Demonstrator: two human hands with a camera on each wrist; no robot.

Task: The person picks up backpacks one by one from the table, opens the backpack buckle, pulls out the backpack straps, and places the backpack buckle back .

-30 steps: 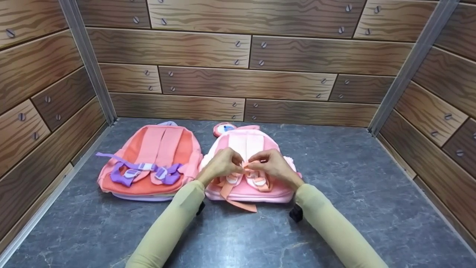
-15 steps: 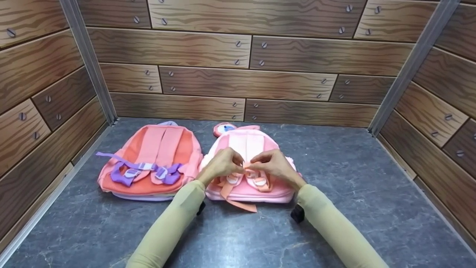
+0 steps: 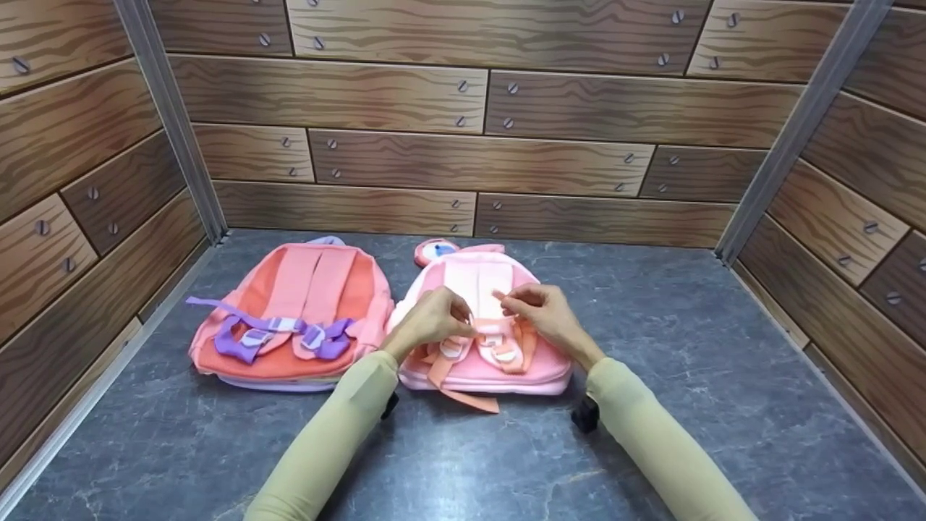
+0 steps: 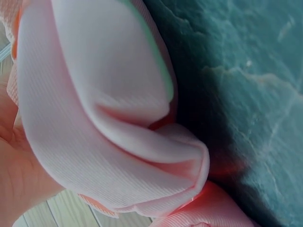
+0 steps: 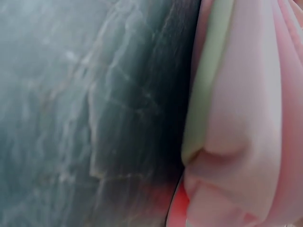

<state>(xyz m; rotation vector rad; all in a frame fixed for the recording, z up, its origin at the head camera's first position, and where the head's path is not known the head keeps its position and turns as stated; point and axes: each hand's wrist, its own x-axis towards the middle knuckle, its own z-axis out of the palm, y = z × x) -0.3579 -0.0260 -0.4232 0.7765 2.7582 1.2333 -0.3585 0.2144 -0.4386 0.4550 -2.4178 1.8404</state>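
A pink backpack (image 3: 535,376) lies straps-up on the dark marbled table, with orange webbing and white buckles across its lower part. My left hand (image 3: 432,316) pinches the webbing beside the middle buckle (image 3: 492,339). Higher and to the right, my right hand (image 3: 546,312) pinches the end of an orange strap (image 3: 499,295) between thumb and forefinger. Another orange strap end (image 3: 474,402) hangs over the backpack's near edge. In the left wrist view the backpack's pale side (image 4: 94,142) hides the left fingertips; the right wrist view shows its other side (image 5: 246,118) and no hand.
Left of the pink backpack, close against it, lies a coral backpack (image 3: 253,365) with purple straps and white buckles. A round eye-like piece (image 3: 438,250) sticks out behind the pink one. Wood-patterned walls (image 3: 477,159) enclose the table (image 3: 687,325) at the back and sides.
My right hand has moved right and slightly up from beside the left fingertips, drawing the orange strap end away from the middle buckle. My left hand has stayed nearly still.
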